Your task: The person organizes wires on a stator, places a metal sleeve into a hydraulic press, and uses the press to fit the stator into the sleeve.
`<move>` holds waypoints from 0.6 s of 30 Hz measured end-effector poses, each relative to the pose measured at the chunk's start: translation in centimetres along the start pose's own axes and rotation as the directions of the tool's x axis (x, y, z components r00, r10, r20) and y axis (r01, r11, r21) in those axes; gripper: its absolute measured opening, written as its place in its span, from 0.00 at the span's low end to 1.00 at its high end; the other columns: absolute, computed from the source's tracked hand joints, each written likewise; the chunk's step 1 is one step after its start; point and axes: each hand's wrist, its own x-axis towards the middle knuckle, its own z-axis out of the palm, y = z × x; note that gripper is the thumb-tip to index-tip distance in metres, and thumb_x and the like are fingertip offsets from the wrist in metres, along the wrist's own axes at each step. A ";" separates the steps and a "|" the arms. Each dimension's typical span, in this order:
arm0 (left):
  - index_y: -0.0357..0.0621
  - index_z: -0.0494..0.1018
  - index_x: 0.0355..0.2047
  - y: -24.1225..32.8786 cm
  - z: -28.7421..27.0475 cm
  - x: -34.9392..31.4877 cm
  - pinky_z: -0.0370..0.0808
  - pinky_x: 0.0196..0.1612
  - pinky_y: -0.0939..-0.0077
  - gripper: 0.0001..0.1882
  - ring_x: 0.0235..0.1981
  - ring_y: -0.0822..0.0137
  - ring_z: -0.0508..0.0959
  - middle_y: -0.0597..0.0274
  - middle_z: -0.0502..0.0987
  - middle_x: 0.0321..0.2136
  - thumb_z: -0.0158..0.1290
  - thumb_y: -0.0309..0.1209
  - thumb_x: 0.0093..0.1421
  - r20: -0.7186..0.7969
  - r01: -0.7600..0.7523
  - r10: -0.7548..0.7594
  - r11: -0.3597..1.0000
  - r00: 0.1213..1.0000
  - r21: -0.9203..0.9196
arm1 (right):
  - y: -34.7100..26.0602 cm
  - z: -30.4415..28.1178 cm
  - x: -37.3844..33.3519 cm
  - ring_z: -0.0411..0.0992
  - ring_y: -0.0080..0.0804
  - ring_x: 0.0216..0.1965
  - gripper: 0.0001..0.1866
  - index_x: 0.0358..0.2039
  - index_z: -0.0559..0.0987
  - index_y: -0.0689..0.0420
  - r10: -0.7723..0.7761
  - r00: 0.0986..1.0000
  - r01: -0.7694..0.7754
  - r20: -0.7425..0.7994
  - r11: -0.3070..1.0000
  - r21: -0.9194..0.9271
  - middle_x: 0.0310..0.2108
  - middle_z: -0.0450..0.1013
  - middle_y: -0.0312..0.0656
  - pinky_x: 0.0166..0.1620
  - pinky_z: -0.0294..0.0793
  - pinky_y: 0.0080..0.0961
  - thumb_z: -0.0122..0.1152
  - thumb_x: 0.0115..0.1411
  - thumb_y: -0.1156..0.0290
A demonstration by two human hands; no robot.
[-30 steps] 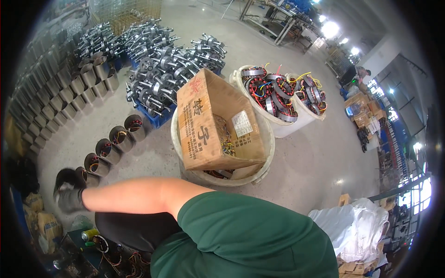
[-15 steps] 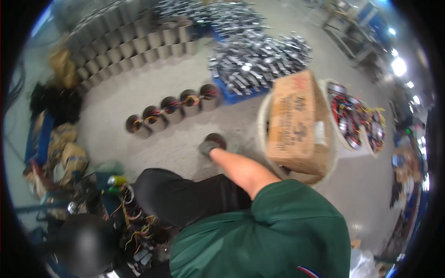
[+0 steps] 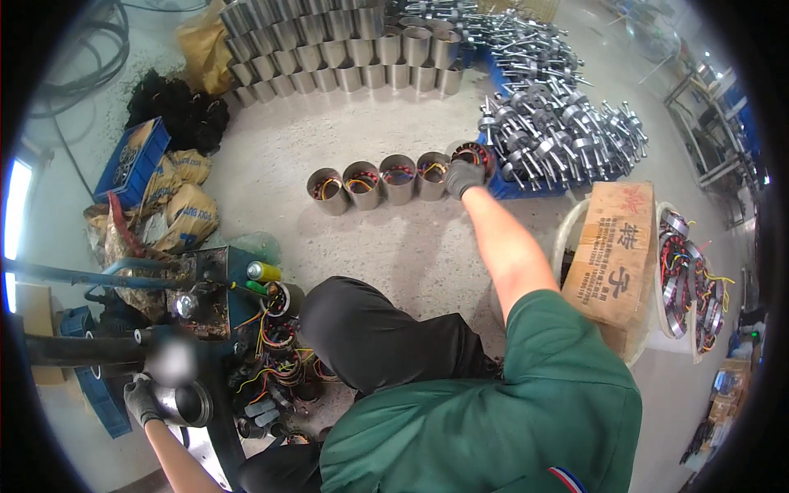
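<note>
My right hand (image 3: 465,178), in a grey glove, is stretched forward with its fingers closed at the rim of a metal cylinder (image 3: 486,159). Copper and red coil windings show inside that cylinder, at the right end of a short row. Beside it stand several like metal cylinders (image 3: 398,187) with coloured wires inside. At the lower left, my gloved left hand (image 3: 144,400) curls against the side of another metal cylinder (image 3: 174,404), which lies tilted at a dark machine (image 3: 82,352). Part of its grip is hidden.
Stacked bare cylinders (image 3: 349,78) stand far off. Metal shafts with round cores (image 3: 567,135) pile up on blue trays at the right. A cardboard box (image 3: 608,246) sits in a pale tub beside wound coil rings (image 3: 675,271). Wired parts (image 3: 283,361) crowd near my knee.
My right hand has moved forward from the floor to the row's right end. The view has swung left, bringing my left hand and the machine into sight.
</note>
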 end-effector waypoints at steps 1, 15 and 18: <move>0.37 0.79 0.35 0.3 0.4 0.0 0.75 0.40 0.67 0.16 0.32 0.62 0.79 0.53 0.83 0.31 0.61 0.41 0.62 -0.001 -0.010 0.010 1.000 1.000 0.019 | 0.6 -1.1 1.1 0.77 0.42 0.56 0.18 0.46 0.87 0.48 -0.047 0.996 0.049 0.078 0.998 -0.030 0.55 0.79 0.43 0.56 0.74 0.53 0.61 0.63 0.53; 0.36 0.81 0.42 5.1 1.9 -2.3 0.74 0.50 0.63 0.19 0.44 0.50 0.81 0.43 0.83 0.43 0.58 0.41 0.61 -0.020 0.057 -0.057 0.998 0.998 -0.016 | 8.5 -1.7 10.3 0.81 0.48 0.47 0.14 0.39 0.88 0.56 -0.333 0.936 0.349 0.113 0.918 -0.187 0.43 0.82 0.53 0.48 0.80 0.41 0.58 0.60 0.66; 0.40 0.82 0.42 5.6 -1.7 -5.5 0.74 0.52 0.63 0.18 0.47 0.49 0.81 0.45 0.83 0.46 0.59 0.41 0.60 -0.164 0.124 -0.115 0.991 0.980 0.046 | 2.3 -4.3 7.8 0.81 0.46 0.49 0.16 0.40 0.88 0.54 -0.379 0.918 0.396 0.113 0.878 -0.268 0.45 0.82 0.50 0.49 0.80 0.40 0.57 0.60 0.62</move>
